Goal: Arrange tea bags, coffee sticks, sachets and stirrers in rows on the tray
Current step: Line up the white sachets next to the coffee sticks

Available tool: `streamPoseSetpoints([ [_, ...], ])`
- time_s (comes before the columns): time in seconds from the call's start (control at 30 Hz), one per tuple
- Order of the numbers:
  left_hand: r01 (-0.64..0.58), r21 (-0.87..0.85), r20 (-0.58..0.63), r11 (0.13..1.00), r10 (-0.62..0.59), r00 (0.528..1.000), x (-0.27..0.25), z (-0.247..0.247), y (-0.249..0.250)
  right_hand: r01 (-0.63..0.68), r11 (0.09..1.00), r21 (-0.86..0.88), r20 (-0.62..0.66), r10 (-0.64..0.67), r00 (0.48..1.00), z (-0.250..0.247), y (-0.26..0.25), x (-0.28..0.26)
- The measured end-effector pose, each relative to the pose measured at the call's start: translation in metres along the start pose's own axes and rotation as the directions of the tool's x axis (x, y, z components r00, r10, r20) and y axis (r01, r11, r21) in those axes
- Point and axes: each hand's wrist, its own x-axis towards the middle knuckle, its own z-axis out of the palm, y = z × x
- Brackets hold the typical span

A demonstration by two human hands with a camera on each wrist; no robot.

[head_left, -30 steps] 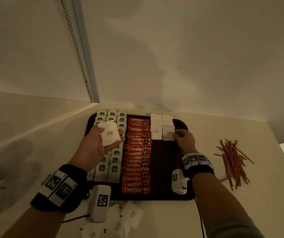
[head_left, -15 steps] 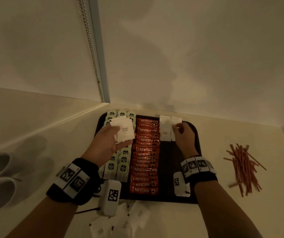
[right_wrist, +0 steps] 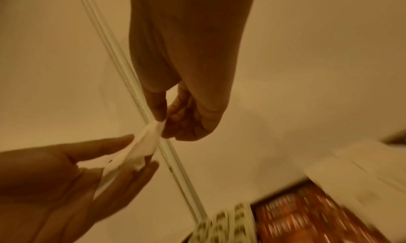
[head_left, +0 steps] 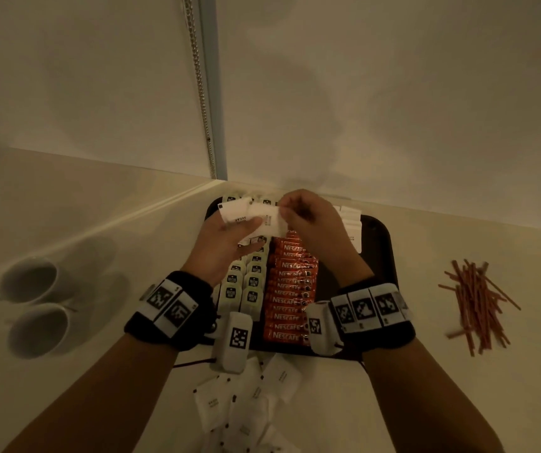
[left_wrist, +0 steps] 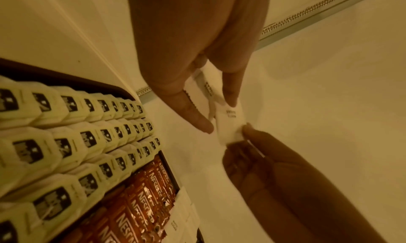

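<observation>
A dark tray (head_left: 380, 243) holds rows of tea bags (head_left: 246, 286) on its left, orange coffee sticks (head_left: 290, 289) down the middle and a short row of white sachets (head_left: 351, 223) at the far right. Above the tray's far left, my left hand (head_left: 246, 223) holds a small stack of white sachets (head_left: 236, 212). My right hand (head_left: 284, 210) pinches the corner of the top sachet (head_left: 267, 220). In the left wrist view that sachet (left_wrist: 229, 125) sticks out from the stack, pinched by the right hand (left_wrist: 243, 134). Red stirrers (head_left: 476, 299) lie off the tray.
Several loose sachets (head_left: 249, 400) lie on the counter in front of the tray. Two white cups (head_left: 30, 282) stand at the left. The wall, with a rail and bead chain (head_left: 202, 93), rises just behind the tray.
My right hand left the sachet row on the tray and moved left to the stack, where it now pinches the top sachet. My left hand lifted the stack farther over the tea bags.
</observation>
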Motion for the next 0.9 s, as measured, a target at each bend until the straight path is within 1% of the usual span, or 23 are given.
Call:
streamPoseSetpoints([
  [0.07, -0.014, 0.062, 0.02, 0.998, 0.013, 1.0, -0.002, 0.0, 0.003, 0.127, 0.986, -0.113, 0.042, -0.123, 0.992, -0.003, -0.012, 0.004],
  [0.13, -0.02, 0.128, 0.056, 0.992, 0.013, 0.998, -0.004, 0.003, 0.004, 0.215, 0.956, -0.199, 0.089, -0.2, 0.976, -0.002, -0.024, 0.007],
  [0.2, -0.023, 0.17, 0.109, 0.985, 0.005, 0.994, -0.008, 0.006, 0.004, 0.227, 0.956, -0.187, 0.114, -0.209, 0.971, 0.001, -0.035, 0.005],
  [0.23, -0.02, 0.162, 0.12, 0.987, 0.001, 0.993, -0.009, 0.007, 0.002, 0.217, 0.964, -0.151, 0.096, -0.204, 0.974, 0.003, -0.037, 0.004],
  [0.27, -0.012, 0.131, 0.116, 0.991, -0.004, 0.993, -0.01, 0.009, 0.001, 0.195, 0.974, -0.117, 0.057, -0.19, 0.98, 0.004, -0.038, 0.002],
  [0.33, 0.02, -0.013, 0.091, 1.0, -0.018, 0.996, -0.012, 0.01, -0.003, 0.108, 0.992, -0.071, -0.033, -0.11, 0.993, 0.003, -0.033, -0.004],
  [0.37, 0.036, -0.11, 0.082, 0.993, -0.027, 0.996, -0.013, 0.011, -0.005, 0.059, 0.997, -0.044, -0.044, -0.061, 0.997, 0.002, -0.029, -0.008],
  [0.43, 0.052, -0.243, 0.069, 0.969, -0.036, 0.997, -0.014, 0.012, -0.007, 0.005, 1.0, -0.017, -0.007, -0.005, 1.0, 0.005, -0.018, -0.016],
  [0.5, 0.065, -0.27, 0.059, 0.961, -0.051, 0.997, -0.014, 0.014, -0.007, -0.029, 1.0, 0.002, -0.004, 0.029, 1.0, 0.009, -0.009, -0.022],
  [0.6, 0.091, -0.285, 0.032, 0.954, -0.086, 0.996, -0.012, 0.017, -0.006, -0.064, 0.997, 0.051, -0.067, 0.067, 0.995, 0.009, 0.0, -0.024],
  [0.67, 0.104, -0.285, 0.023, 0.953, -0.102, 0.995, -0.01, 0.018, -0.005, -0.098, 0.993, 0.072, -0.077, 0.103, 0.992, 0.007, 0.005, -0.025],
  [0.77, 0.118, -0.292, -0.002, 0.949, -0.124, 0.992, -0.008, 0.015, -0.007, -0.158, 0.974, 0.16, -0.089, 0.174, 0.981, -0.001, 0.012, -0.028],
  [0.83, 0.13, -0.316, -0.019, 0.94, -0.143, 0.99, -0.007, 0.009, -0.009, -0.19, 0.951, 0.242, -0.146, 0.23, 0.962, -0.015, 0.019, -0.028],
  [0.9, 0.132, -0.315, -0.038, 0.94, -0.152, 0.988, -0.006, 0.003, -0.01, -0.219, 0.937, 0.272, -0.233, 0.285, 0.93, -0.033, 0.034, -0.026],
])
